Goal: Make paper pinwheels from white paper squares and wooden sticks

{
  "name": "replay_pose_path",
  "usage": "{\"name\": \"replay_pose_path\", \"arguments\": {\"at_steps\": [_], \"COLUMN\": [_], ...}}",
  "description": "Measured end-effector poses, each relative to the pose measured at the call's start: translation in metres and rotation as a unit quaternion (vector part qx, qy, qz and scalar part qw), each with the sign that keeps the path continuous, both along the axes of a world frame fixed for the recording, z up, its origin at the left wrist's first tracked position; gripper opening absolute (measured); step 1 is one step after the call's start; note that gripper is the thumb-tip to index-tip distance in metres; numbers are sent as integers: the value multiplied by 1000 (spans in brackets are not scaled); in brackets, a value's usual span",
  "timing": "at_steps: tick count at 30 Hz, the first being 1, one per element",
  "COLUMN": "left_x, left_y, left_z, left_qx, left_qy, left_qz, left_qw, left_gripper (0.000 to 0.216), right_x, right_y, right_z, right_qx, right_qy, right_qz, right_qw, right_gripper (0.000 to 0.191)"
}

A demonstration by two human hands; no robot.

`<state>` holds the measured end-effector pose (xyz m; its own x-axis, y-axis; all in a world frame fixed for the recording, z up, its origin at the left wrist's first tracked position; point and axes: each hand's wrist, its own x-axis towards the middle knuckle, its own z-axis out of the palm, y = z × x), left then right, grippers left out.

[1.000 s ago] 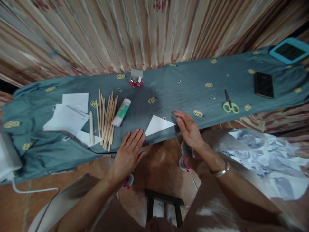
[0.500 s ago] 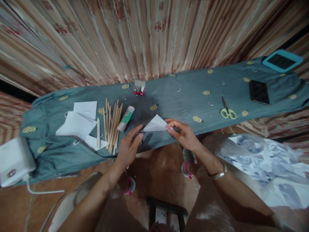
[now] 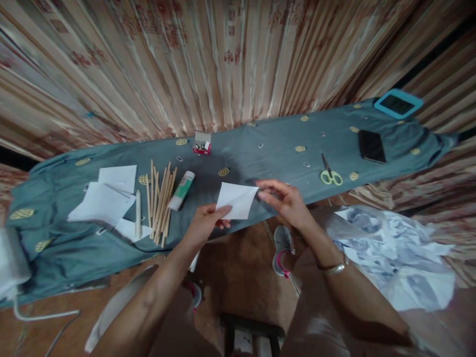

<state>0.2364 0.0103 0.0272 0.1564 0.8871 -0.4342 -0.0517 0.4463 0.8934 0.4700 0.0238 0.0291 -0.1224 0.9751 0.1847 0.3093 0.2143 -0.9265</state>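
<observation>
While loose sheets (image 3: 102, 201), sticks (image 3: 159, 201) and a glue stick (image 3: 181, 191) lie at the left of the bench (image 3: 260, 153), the left hand (image 3: 204, 223) pinches the paper (image 3: 236, 200) at its lower left corner, just above the bench's near edge. At the paper's right edge, the right hand (image 3: 286, 201) touches with its grip loosely open. Scissors (image 3: 329, 173) and a phone (image 3: 371, 146) lie farther right.

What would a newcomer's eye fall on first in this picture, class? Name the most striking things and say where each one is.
First, the white paper held up at the centre, the left hand pinching its lower left corner and the right hand at its right edge. Next, the wooden sticks fanned out on the grey-blue cloth to the left, beside a glue stick. To the right lie yellow-green scissors.
</observation>
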Motion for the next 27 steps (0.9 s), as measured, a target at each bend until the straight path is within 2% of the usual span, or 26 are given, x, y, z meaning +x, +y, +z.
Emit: {"name": "replay_pose_path", "arguments": {"at_steps": [2,4,6,8,9,15,20,27], "left_x": [1,1,-1,-3,-4,-6,-7,-15], "left_y": [2,5,8,12,13,22,25,29], "left_z": [-1,-3,-7,-10,-11,-7,-2,-6], "left_qx": [8,24,47,70,81,126,135,158], "left_qy": [2,9,19,24,27,51,73,80], "left_qz": [24,49,68,83,89,107,118,128], "left_qw": [1000,998,996,994,992,985,981,976], "left_gripper": [41,41,42,42,42,40,39,39], "right_x": [34,73,109,133,140,154,156,138], "right_y": [13,26,35,40,40,40,37,29], "right_z": [1,-1,-6,-14,-18,-30,-22,-7], "right_qx": [29,61,30,-40,-64,-75,-128,-178], "right_qy": [-43,-130,-265,-381,-421,-471,-503,-537], "right_qz": [-87,-204,-293,-335,-337,-355,-353,-345], "right_qw": [995,968,918,861,840,804,778,749], "right_gripper": [35,35,34,39,41,40,39,43]}}
